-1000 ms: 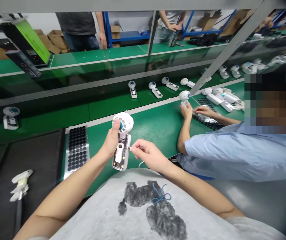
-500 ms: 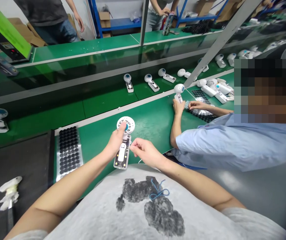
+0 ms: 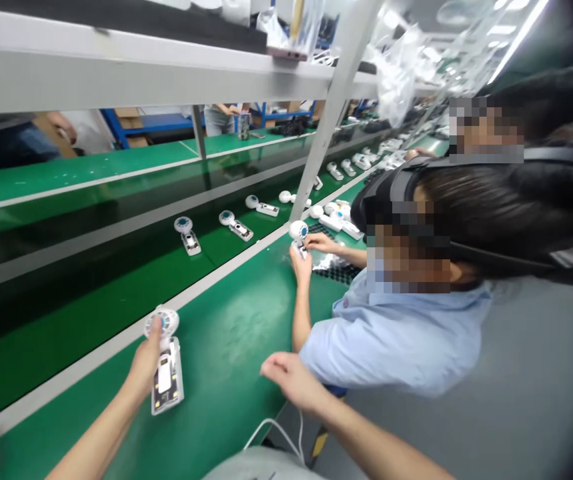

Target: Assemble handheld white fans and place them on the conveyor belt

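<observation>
My left hand (image 3: 146, 363) is closed round the neck of a small white handheld fan (image 3: 167, 383), its thumb over the blue centre of the round head. The fan is held tilted above the green bench, its handle pointing toward me. Inside that uncovered handle show a white part and a dark board with yellow spots. Further right, my right hand (image 3: 293, 379) is held above the bench edge, apart from the fan. Its fingers are curled together, and whatever they may hold is hidden.
Several similar fans (image 3: 187, 237) lie on the dark green conveyor (image 3: 91, 313) beyond the bench's pale rail. A co-worker in a blue shirt (image 3: 391, 340) sits close on my right, handling another fan (image 3: 299, 235). A slanted metal post (image 3: 323, 127) stands ahead. A white cable (image 3: 271, 421) hangs near me.
My view has turned right and up. My left hand, still gripping the fan, and my right hand are further apart; the right hand has moved away from the fan's handle.
</observation>
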The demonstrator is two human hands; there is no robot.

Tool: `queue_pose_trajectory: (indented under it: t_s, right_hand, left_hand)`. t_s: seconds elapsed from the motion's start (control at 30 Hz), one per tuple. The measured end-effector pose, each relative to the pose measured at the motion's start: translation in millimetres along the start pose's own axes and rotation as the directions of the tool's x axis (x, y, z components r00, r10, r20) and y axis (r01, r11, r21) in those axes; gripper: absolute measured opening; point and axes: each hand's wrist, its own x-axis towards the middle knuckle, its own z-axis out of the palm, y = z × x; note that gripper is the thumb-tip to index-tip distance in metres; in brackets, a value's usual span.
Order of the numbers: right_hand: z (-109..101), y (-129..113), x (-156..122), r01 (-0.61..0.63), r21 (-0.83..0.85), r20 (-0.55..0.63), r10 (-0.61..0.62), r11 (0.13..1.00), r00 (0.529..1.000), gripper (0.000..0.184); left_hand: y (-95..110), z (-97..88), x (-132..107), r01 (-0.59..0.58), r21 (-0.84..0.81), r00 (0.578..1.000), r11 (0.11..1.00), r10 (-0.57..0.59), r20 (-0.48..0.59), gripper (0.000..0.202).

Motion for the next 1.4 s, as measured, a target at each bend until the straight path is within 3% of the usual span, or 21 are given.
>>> queue_pose_trajectory:
  t_s: [0.1,0.23,0.3,0.4,0.5,0.6,0.73,0.87,0.93,1.03,1.13,1.23,1.3,1.4]
  right_hand:
    - [4.1,9.6,7.8,-0.051,0.012,0.047,0.05,0.999,0.998,0.019]
    - [20.9,11.2,15.7,-0.08,0.076,0.073,0.074,0.994,0.995,0.017]
    - [25.8,8.6,19.0,-0.072,0.104,0.067,0.065,0.992,0.996,0.017]
    - [29.4,0.6,24.8,-0.048,0.139,0.033,0.044,0.989,0.999,0.017]
    - [31.9,-11.3,28.5,0.0,0.158,0.003,0.0,0.988,1.0,0.021]
    - [39.0,-22.5,22.8,0.023,0.195,0.048,-0.033,0.98,0.998,0.035]
    - [61.0,-30.5,8.1,-0.074,0.236,0.205,0.025,0.969,0.978,0.048]
    - [97.1,-37.7,0.6,-0.066,0.145,0.315,0.017,0.987,0.949,0.049]
    - [118.8,-42.9,-5.6,-0.057,0.117,0.365,0.01,0.992,0.931,0.047]
    - [151.0,-52.0,-16.8,-0.049,0.098,0.411,0.005,0.994,0.912,0.044]
    - [179.7,-62.4,-24.2,-0.062,0.114,0.431,0.007,0.992,0.902,0.043]
    - [201.7,-73.0,-28.5,-0.093,0.129,0.478,0.021,0.987,0.878,0.044]
    - [212.0,-78.4,-31.3,-0.095,0.123,0.495,0.022,0.988,0.869,0.045]
    - [221.0,-81.8,-34.6,-0.092,0.107,0.464,0.032,0.99,0.885,0.047]
  left_hand:
    - [9.1,46.9,33.9,-0.11,0.118,0.992,0.987,0.101,0.08,0.061]
    - [27.1,101.1,70.4,-0.256,0.265,0.966,0.93,0.252,0.048,0.057]
    - [34.9,109.7,84.2,-0.3,0.339,0.951,0.892,0.309,0.028,0.058]
    - [38.2,98.0,91.9,-0.342,0.414,0.927,0.844,0.374,0.003,0.068]
    - [21.9,59.6,81.6,-0.36,0.426,0.92,0.83,0.391,0.016,0.076]
    - [-17.7,-0.2,48.9,-0.352,0.456,0.914,0.817,0.405,-0.021,0.073]
    - [-86.7,-85.2,-20.1,-0.258,0.519,0.867,0.815,0.432,-0.247,0.06]
    - [-155.0,-159.5,-81.3,-0.028,0.474,0.802,0.88,0.304,-0.515,0.049]
    - [-185.5,-185.5,-108.4,0.043,0.445,0.764,0.894,0.258,-0.592,0.048]
    - [-219.1,-205.3,-141.4,0.077,0.43,0.737,0.899,0.239,-0.632,0.045]
    - [-235.9,-215.5,-157.5,0.05,0.449,0.74,0.892,0.269,-0.617,0.039]
    - [-236.1,-238.1,-152.4,0.019,0.474,0.729,0.881,0.312,-0.609,0.038]
    - [-227.9,-265.8,-137.1,0.023,0.482,0.707,0.876,0.327,-0.628,0.041]
    - [-207.6,-321.4,-99.8,0.068,0.462,0.669,0.884,0.303,-0.679,0.048]
